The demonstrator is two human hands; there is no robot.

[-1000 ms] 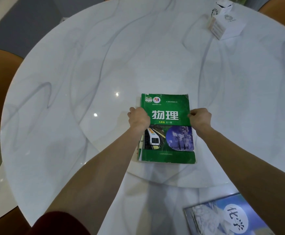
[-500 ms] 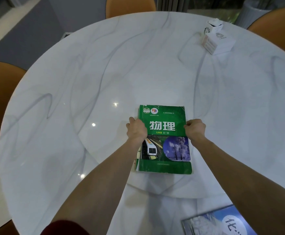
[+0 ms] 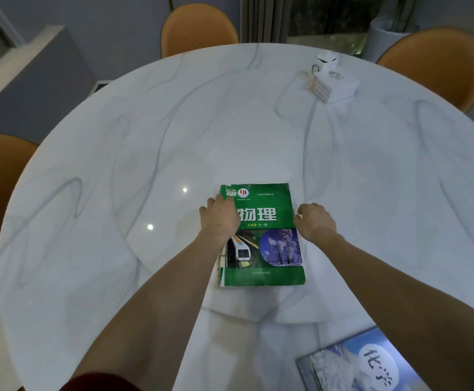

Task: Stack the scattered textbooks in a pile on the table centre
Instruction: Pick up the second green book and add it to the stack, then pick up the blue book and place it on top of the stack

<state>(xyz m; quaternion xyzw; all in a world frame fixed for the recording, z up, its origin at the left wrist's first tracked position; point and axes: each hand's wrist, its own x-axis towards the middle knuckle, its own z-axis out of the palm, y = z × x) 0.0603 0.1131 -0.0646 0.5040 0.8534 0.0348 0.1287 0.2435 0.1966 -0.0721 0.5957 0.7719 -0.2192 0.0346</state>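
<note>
Head view: the green book (image 3: 261, 235) lies flat near the middle of the table (image 3: 145, 136). The left hand (image 3: 221, 218) rests on its left edge, fingers spread; the right hand (image 3: 316, 221) sits just beside its right edge, fingers loosely curled, seemingly let go. Half a second ago both gripped it. Placing looks finished; next, fetch the blue book (image 3: 371, 362) near the person, well apart from the green one.

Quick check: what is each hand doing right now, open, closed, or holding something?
Left hand: open, fingers spread, resting on the green textbook, not gripping it.
Right hand: loosely curled at the book's right edge; holding nothing visible.
</note>
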